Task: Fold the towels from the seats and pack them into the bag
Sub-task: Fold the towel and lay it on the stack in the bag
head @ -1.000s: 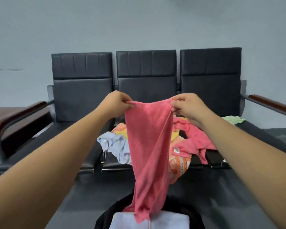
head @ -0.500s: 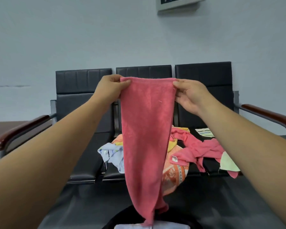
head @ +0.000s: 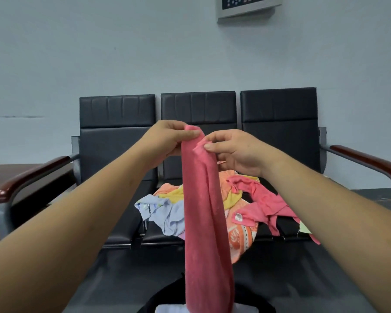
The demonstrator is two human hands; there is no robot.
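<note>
A long pink towel [head: 204,218] hangs in front of me, doubled lengthwise into a narrow strip. My left hand [head: 167,141] grips its top corner between thumb and fingers. My right hand [head: 233,152] pinches the other top edge right beside it, so the two hands nearly touch. The towel's lower end reaches the open black bag [head: 163,297] at the bottom of the view, where a white folded towel [head: 167,309] lies inside. A heap of loose towels [head: 237,206] in light blue, yellow, orange and pink covers the middle seat.
A row of three black seats [head: 115,141] stands against a pale wall, with wooden armrests at the left [head: 29,175] and right [head: 368,161]. A brown table [head: 0,172] sits at far left. A grey panel [head: 246,7] hangs on the wall above.
My hands have come together from about a towel's width apart, folding the spread pink towel in half lengthwise. They have also dropped lower against the seat backs.
</note>
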